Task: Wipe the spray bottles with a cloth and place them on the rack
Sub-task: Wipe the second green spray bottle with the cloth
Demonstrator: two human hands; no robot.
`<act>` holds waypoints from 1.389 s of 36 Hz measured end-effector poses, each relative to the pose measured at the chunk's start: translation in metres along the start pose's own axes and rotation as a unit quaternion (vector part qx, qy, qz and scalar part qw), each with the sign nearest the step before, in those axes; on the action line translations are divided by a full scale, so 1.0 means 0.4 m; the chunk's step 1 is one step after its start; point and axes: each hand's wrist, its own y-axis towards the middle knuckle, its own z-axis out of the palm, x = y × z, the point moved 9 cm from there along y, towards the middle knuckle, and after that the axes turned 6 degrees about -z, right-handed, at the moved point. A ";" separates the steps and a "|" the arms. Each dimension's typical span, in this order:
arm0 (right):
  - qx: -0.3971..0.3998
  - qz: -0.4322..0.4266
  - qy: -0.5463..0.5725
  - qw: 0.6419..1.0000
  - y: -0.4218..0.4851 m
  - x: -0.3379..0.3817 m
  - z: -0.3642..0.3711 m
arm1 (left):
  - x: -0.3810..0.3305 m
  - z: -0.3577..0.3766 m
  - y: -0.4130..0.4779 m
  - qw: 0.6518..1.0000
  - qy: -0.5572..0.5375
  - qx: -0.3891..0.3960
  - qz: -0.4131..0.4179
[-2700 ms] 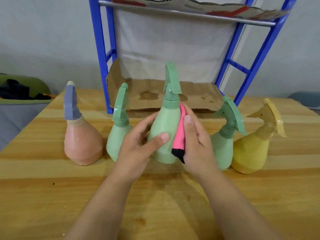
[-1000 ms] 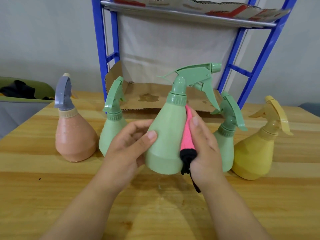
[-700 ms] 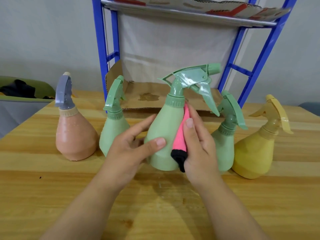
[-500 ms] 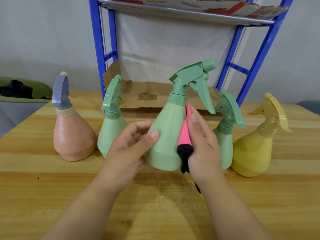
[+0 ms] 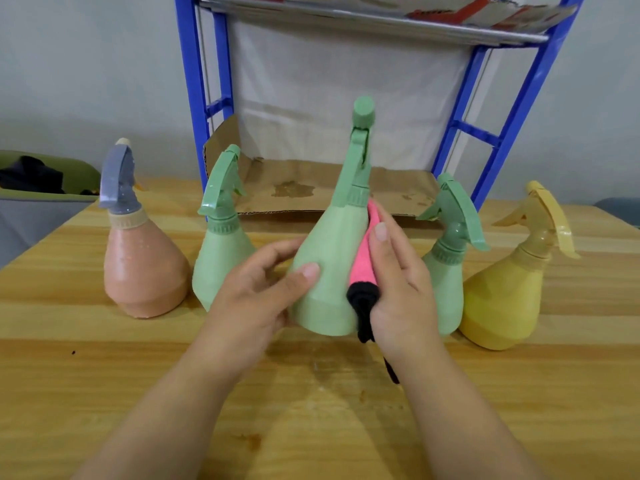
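My left hand (image 5: 258, 292) grips the lower left side of a green spray bottle (image 5: 332, 258) held just above the wooden table (image 5: 311, 410). Its nozzle points away from me. My right hand (image 5: 401, 285) presses a pink and black cloth (image 5: 362, 275) against the bottle's right side. Other bottles stand in a row: a peach one with a grey trigger (image 5: 143, 265), a green one (image 5: 220, 247) left of my hands, a green one (image 5: 448, 268) on the right, and a yellow one (image 5: 502, 289). The blue rack (image 5: 194, 98) stands behind them.
Brown cardboard (image 5: 311, 192) lines the rack's lower shelf, with dark stains. Another cardboard sheet lies on the upper shelf (image 5: 381, 15). A green and grey container with dark items (image 5: 38, 188) sits off the table's left edge.
The held bottle has turned: its trigger head pointed right half a second ago and now faces away from me. My right hand with the cloth stays on its right side.
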 end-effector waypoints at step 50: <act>0.021 -0.002 0.028 0.999 -0.002 0.014 0.005 | -0.016 0.019 -0.015 0.999 -0.003 0.044 0.003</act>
